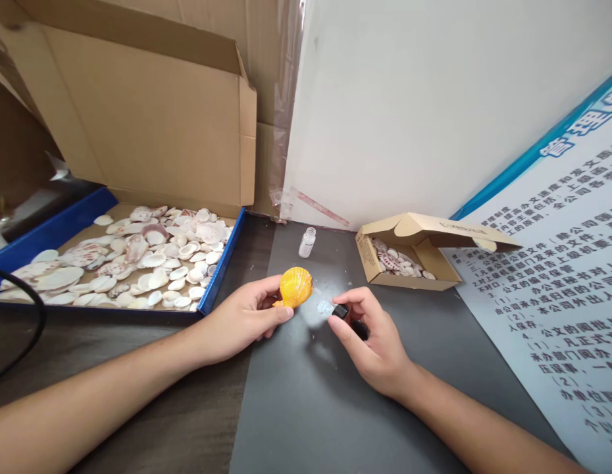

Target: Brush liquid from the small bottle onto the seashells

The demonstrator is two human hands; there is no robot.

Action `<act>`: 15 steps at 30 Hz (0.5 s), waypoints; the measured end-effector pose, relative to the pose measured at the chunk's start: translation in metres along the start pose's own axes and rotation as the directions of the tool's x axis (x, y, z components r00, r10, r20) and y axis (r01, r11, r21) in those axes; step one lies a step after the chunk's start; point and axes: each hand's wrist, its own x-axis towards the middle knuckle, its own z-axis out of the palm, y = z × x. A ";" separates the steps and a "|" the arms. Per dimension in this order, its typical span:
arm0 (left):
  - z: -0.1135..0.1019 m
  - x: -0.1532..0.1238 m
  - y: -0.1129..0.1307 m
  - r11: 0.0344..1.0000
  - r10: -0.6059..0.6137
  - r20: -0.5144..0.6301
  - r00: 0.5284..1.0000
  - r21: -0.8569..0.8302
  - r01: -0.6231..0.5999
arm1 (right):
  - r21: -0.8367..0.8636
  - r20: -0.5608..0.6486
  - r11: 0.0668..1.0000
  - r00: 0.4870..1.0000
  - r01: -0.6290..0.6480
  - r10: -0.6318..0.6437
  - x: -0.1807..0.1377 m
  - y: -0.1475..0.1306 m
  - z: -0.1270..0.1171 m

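My left hand (247, 316) pinches an orange scallop shell (295, 286) by its hinge and holds it just above the dark grey mat (306, 408). My right hand (370, 339) is closed around a small black object (341, 311), its tip pointing toward the shell. Between the two hands a patch of white powder or crumbs (324, 307) lies on the mat. A small clear vial (306, 241) stands upright behind the hands.
A large open cardboard box with a blue rim (222, 263) at the left holds several white and pink shells. A small open carton (407, 253) with more shells sits at the right. A printed poster (557, 296) covers the right side. A black cable (20, 329) curves at far left.
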 end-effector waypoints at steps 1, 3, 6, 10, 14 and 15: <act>0.000 0.000 0.000 1.000 0.001 -0.006 1.000 -0.004 -0.001 | 0.013 0.032 1.000 0.999 0.025 -0.026 -0.001 0.000 -0.001; 0.001 0.001 0.001 1.000 0.000 -0.016 1.000 -0.013 0.000 | 0.039 0.084 0.997 0.994 0.072 -0.075 -0.003 0.000 -0.002; 0.001 0.002 0.000 1.000 0.000 -0.025 1.000 -0.019 0.000 | 0.039 0.085 0.994 0.991 0.097 -0.100 -0.003 -0.001 -0.002; 0.000 0.002 -0.001 1.000 -0.004 -0.026 1.000 -0.010 0.004 | -0.033 -0.040 0.999 0.999 0.033 -0.035 0.000 0.000 0.001; 0.000 0.001 -0.001 1.000 -0.001 -0.027 1.000 0.005 0.001 | -0.056 -0.076 0.998 0.997 -0.007 0.003 0.003 0.000 0.003; 0.000 0.001 -0.001 1.000 0.001 -0.027 1.000 0.006 -0.001 | -0.055 -0.075 0.998 0.997 -0.010 0.006 0.003 0.000 0.003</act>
